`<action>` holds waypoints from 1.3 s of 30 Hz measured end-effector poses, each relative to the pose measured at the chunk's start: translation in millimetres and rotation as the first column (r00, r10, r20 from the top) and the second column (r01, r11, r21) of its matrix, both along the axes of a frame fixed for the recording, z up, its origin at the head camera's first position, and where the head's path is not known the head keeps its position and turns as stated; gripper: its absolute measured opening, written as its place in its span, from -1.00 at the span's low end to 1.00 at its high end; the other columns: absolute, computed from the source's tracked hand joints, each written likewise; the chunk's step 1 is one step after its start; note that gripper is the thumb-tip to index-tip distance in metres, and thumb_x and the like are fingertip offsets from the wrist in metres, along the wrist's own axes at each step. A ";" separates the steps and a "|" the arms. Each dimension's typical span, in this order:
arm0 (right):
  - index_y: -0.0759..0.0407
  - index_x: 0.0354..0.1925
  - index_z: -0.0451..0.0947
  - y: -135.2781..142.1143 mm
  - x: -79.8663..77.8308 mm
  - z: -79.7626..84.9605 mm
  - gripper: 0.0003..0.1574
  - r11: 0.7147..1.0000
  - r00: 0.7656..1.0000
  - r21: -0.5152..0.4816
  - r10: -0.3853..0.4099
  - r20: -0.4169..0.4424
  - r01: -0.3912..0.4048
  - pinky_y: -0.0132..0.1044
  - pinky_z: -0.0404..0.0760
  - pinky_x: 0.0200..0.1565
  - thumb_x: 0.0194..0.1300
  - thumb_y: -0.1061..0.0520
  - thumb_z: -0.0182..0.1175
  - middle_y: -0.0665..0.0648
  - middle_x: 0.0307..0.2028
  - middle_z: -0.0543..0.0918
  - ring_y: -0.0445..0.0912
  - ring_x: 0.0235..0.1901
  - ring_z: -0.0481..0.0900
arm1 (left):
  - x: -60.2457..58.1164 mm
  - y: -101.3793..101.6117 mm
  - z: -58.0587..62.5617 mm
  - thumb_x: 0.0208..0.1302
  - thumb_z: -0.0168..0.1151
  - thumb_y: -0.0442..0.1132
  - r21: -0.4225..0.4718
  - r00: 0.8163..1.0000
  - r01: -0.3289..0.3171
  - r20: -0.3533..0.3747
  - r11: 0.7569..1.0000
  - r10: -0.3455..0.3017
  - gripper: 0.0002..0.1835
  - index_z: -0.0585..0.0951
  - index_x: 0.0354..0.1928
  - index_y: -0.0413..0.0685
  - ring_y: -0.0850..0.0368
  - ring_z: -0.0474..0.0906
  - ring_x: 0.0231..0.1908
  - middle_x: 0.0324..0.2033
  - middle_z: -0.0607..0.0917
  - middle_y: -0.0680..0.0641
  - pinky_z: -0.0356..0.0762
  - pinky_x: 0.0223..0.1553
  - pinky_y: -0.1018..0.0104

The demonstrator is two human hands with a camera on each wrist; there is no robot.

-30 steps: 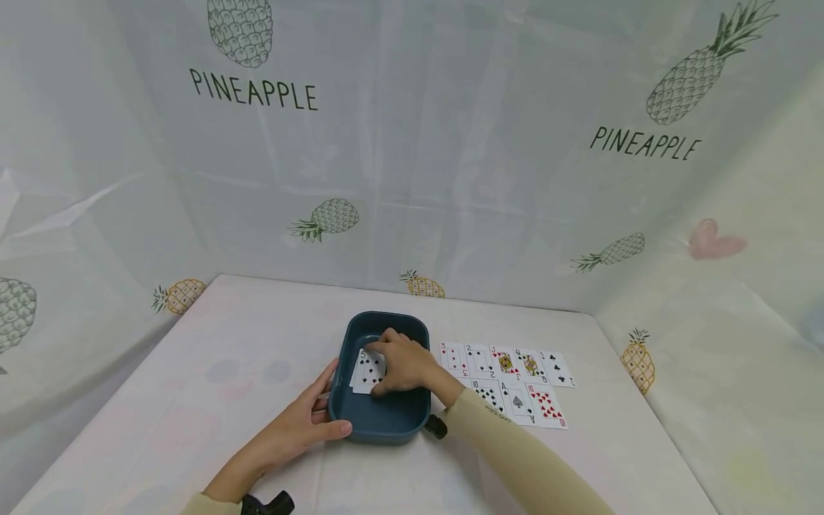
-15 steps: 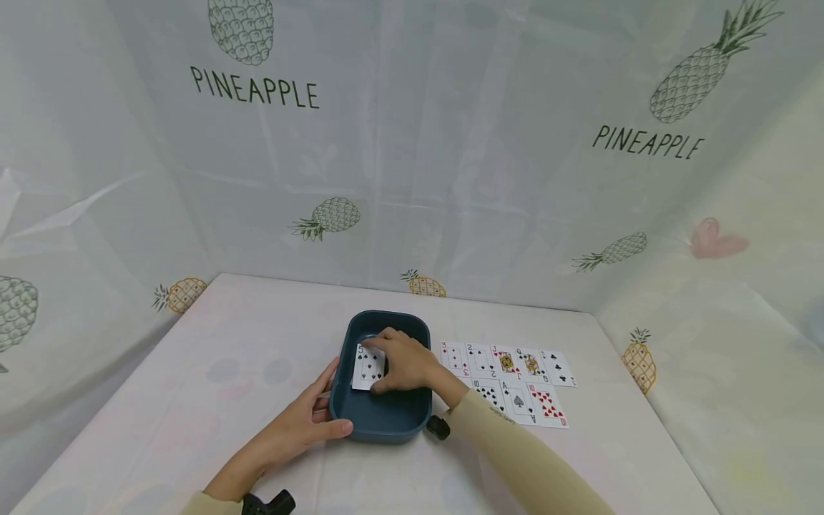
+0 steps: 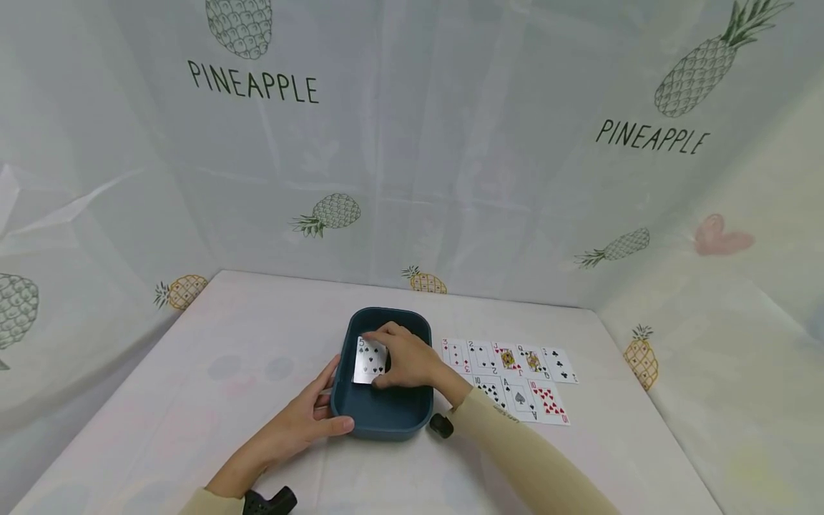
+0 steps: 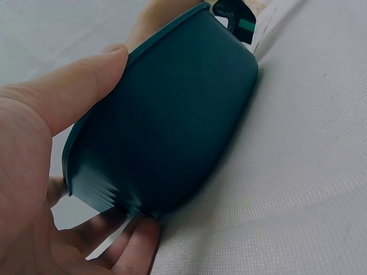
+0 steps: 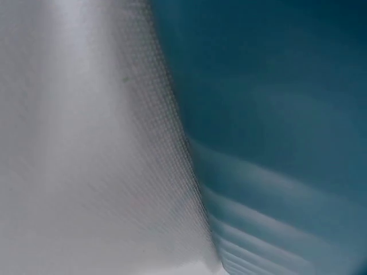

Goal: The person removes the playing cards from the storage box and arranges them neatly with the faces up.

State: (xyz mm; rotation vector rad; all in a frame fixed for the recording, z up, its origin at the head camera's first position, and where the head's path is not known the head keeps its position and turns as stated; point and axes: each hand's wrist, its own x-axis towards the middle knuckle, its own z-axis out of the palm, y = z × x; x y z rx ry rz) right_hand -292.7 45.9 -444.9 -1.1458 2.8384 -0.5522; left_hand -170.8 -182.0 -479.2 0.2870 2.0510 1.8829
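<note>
My right hand (image 3: 412, 357) reaches into a dark blue plastic bin (image 3: 386, 422). Its thumb and fingertips pinch opposite ends of a playing card (image 3: 369, 363), a black five that looks like spades. The card is inside the bin, by the left wall; whether others lie beneath it cannot be seen. At the bin's near left, my left hand (image 3: 305, 422) steadies it. In the left wrist view, the left thumb (image 4: 86, 86) lies on the rim while fingers touch the outer wall. The right wrist view shows only the bin's outer wall (image 5: 287, 114) and tablecloth, not the hand.
To the bin's right, several face-up playing cards (image 3: 506, 357) lie in two rows on the white-covered table (image 3: 257, 322). The right forearm partly covers the lower row. A pineapple-print curtain (image 3: 450, 143) hangs behind and at both sides.
Within the bin, the right hand has moved the five slightly away from me, and its face now catches a glare. The left hand has kept its place on the bin.
</note>
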 end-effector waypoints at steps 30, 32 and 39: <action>-0.12 0.42 0.28 32.4 5.2 25.2 0.06 0.973 0.992 -0.202 0.122 0.037 -0.113 -0.19 0.51 0.13 0.00 -0.08 0.52 -0.01 0.19 0.34 -0.16 0.10 0.36 | 1.4 1.1 1.8 0.23 0.38 -0.13 -0.027 1.000 -0.028 0.010 0.999 0.029 0.02 -0.10 0.52 0.50 -0.10 0.43 0.27 0.48 0.07 -0.18 0.53 0.12 0.16; -0.14 0.42 0.28 39.9 5.8 29.3 0.06 0.975 0.993 -0.194 0.116 0.035 -0.107 -0.20 0.52 0.12 0.00 -0.08 0.52 -0.02 0.20 0.33 -0.17 0.10 0.36 | 2.0 1.3 1.8 0.21 0.40 -0.14 -0.032 0.999 -0.038 0.010 0.999 0.038 0.04 -0.10 0.52 0.50 -0.09 0.43 0.26 0.48 0.07 -0.18 0.53 0.12 0.15; -0.21 0.41 0.28 76.3 9.2 43.2 0.08 0.977 0.997 -0.201 0.076 0.011 -0.072 -0.12 0.56 0.09 -0.04 -0.06 0.54 -0.08 0.17 0.32 -0.20 0.09 0.36 | 3.1 1.4 3.6 0.18 0.43 -0.14 -0.050 0.998 -0.061 -0.001 0.997 0.061 0.07 -0.09 0.53 0.46 -0.06 0.46 0.23 0.47 0.10 -0.17 0.53 0.12 0.17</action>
